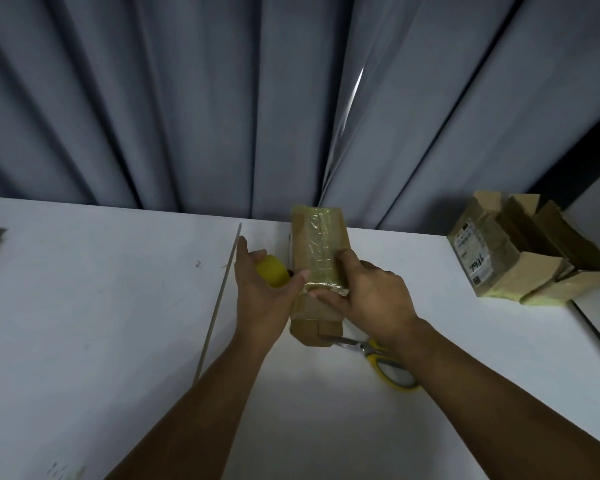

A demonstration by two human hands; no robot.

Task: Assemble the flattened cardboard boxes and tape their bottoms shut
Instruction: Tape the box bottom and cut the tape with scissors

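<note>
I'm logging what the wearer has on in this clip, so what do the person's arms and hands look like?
The left forearm and right forearm are bare to the frame's edge, with no sleeves in view. The left hand and right hand wear no gloves, and no watch, bracelet or ring shows.

A single head-worn camera looks forward and down from above the near edge of the table [84,323], close over it, facing its far edge and the curtain [187,98] behind.
</note>
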